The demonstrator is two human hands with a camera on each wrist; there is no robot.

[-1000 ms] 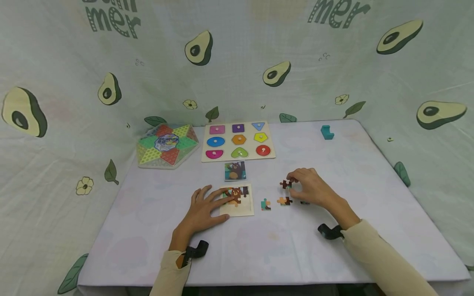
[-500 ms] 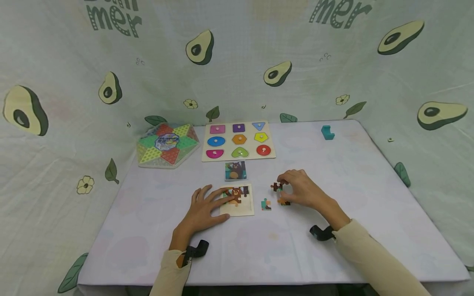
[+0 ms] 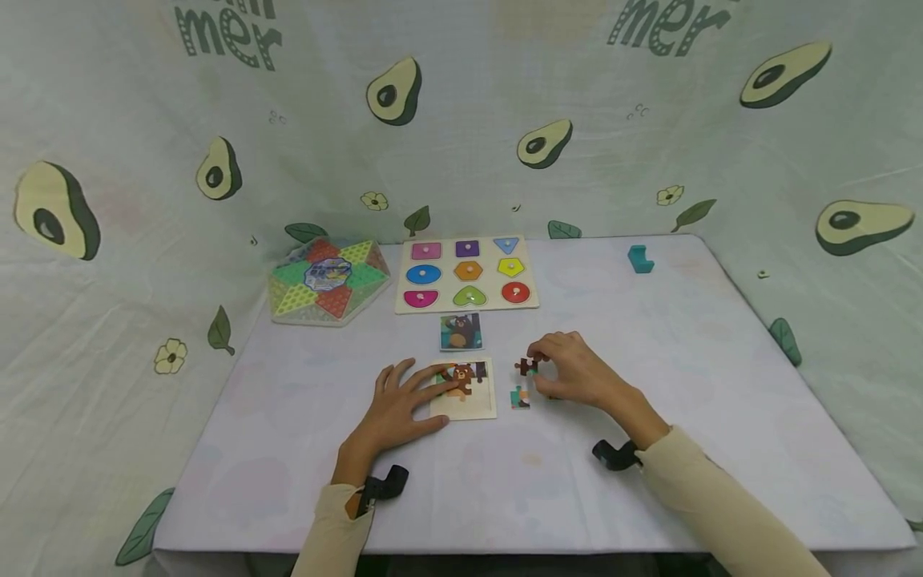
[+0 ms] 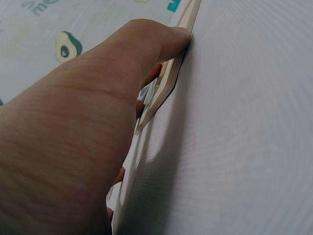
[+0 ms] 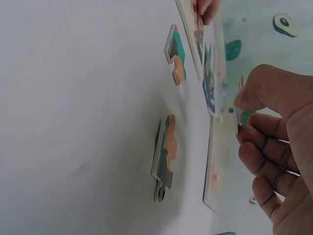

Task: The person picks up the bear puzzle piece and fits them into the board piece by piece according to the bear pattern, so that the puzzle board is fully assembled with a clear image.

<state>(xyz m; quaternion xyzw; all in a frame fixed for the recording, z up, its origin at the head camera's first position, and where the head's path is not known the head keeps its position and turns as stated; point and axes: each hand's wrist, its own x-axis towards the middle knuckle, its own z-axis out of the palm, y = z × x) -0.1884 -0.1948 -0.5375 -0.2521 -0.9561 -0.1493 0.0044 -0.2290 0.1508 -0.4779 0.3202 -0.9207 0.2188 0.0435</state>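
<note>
My left hand [image 3: 392,413] lies with spread fingers over the left side of a pale puzzle board [image 3: 477,410], thumb at its lower edge. Bear-picture pieces [image 3: 460,380] sit inside the frame, partly covered by the fingers. To the right of the board, my right hand [image 3: 577,373] pinches a dark brown and green jigsaw piece [image 3: 525,366] between thumb and fingers, raised above the table in the right wrist view. A teal and orange jigsaw piece [image 3: 519,398] lies just below it. Another jigsaw piece [image 5: 166,159], orange and brown, is mostly hidden by the right hand in the head view.
Behind the board lies a bear picture card [image 3: 461,332]. Farther back stand a shape puzzle board [image 3: 487,276] with knobbed shapes and a clear box of coloured triangular tiles [image 3: 328,282]. A small teal block [image 3: 640,259] is at the back right.
My right hand has moved left toward the board, carrying the brown jigsaw piece and passing over the orange and brown one. The left hand has stayed on the board.
</note>
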